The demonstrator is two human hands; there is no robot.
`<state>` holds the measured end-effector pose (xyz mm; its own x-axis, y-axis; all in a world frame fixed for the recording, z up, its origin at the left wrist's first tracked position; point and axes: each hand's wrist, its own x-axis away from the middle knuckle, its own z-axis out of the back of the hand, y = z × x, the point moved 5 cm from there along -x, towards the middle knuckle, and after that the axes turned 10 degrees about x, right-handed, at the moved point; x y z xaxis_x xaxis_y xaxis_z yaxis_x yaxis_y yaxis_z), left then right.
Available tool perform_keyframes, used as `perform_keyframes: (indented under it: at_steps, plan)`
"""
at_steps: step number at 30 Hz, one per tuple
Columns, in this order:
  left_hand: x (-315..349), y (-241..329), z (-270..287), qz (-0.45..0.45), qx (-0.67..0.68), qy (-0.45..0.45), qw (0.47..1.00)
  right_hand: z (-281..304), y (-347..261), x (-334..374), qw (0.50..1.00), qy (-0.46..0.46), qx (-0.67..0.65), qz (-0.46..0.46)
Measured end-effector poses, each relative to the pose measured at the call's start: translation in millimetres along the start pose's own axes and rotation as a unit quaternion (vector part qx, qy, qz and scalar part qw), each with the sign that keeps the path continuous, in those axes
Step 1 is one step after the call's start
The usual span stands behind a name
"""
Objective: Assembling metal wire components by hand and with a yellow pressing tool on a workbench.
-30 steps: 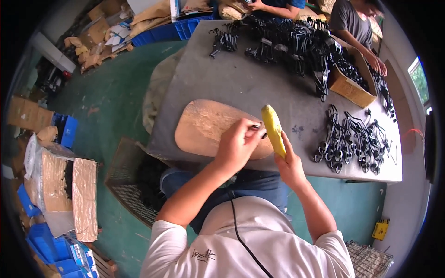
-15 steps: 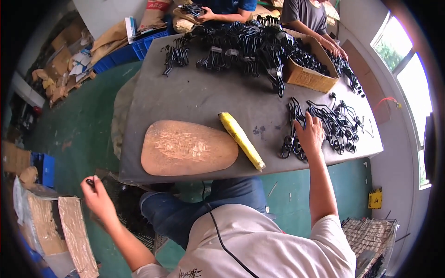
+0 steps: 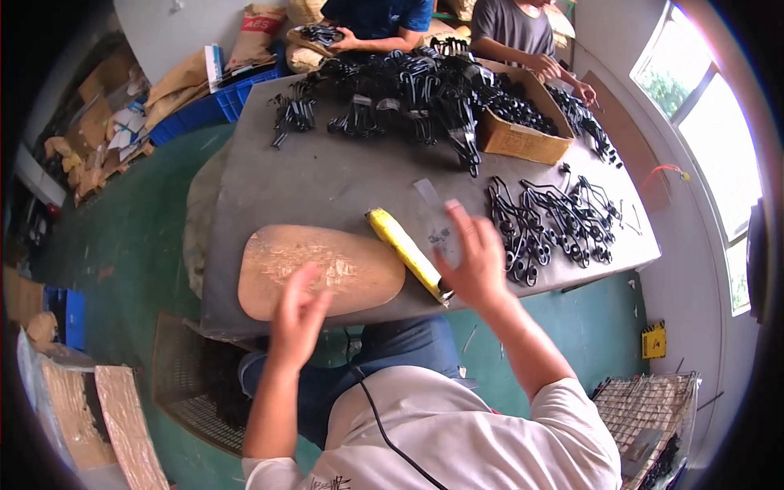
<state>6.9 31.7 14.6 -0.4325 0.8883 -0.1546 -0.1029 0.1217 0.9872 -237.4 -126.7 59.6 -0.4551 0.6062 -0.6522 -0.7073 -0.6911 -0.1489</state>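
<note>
My left hand [image 3: 296, 317] is raised at the near edge of a worn wooden board [image 3: 269, 253], its fingers apart with nothing visible in them. To the right, my right hand [image 3: 478, 261] spreads its blurred fingers above the table beside a yellow roll-shaped bar [image 3: 404, 249]. A translucent strip [image 3: 426, 193] shows just beyond my right fingertips; whether it touches them I cannot tell. Under that hand, by the roll's near end, is a small black piece [image 3: 445, 289]. Loose black hook-ended hanger pieces [image 3: 563, 220] lie to its right.
Bundled black hangers [image 3: 416, 90] heap along the table's far side, next to a cardboard box [image 3: 527, 147] of small black parts. Two people work across the table, one holding a bundle. A mesh basket [image 3: 196, 384] stands on the floor at lower left.
My left hand has swung from beyond the table's left side to the board; the small black thing it held no longer shows in it. My right hand has left the hanger pieces and moved left.
</note>
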Motion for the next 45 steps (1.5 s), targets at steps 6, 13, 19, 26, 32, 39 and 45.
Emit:
perform_keyframes:
  at_steps: [6,13,19,26,32,39,45]
  plan:
    - [-34.5,12.3,-72.5,0.064,0.121,-0.022,0.990,-13.8,-71.4,27.6,0.976,-0.061,-0.164,0.127]
    - [-53.5,18.5,-41.5,-0.002,0.072,0.042,0.996,-66.9,15.6,63.1,0.979,-0.196,0.058,-0.028]
    - [-72.1,4.8,-56.9,-0.011,-0.001,-0.060,0.998,-80.7,9.0,72.5,0.936,-0.349,0.027,0.016]
    - [-69.6,14.1,-46.0,-0.021,-0.045,-0.030,0.998,-93.4,29.0,110.1,0.539,-0.370,-0.601,-0.459]
    - [-75.7,15.3,-44.4,-0.096,-0.132,-0.030,0.986,-33.9,6.6,71.1,0.803,-0.240,-0.448,-0.312]
    - [-73.1,18.7,-42.8,-0.104,-0.209,-0.018,0.972,-13.8,-43.1,41.3,0.966,-0.128,-0.225,0.002]
    - [-68.4,15.5,-42.9,-0.102,-0.139,-0.005,0.985,-65.1,-25.0,77.3,0.802,-0.403,-0.346,-0.272]
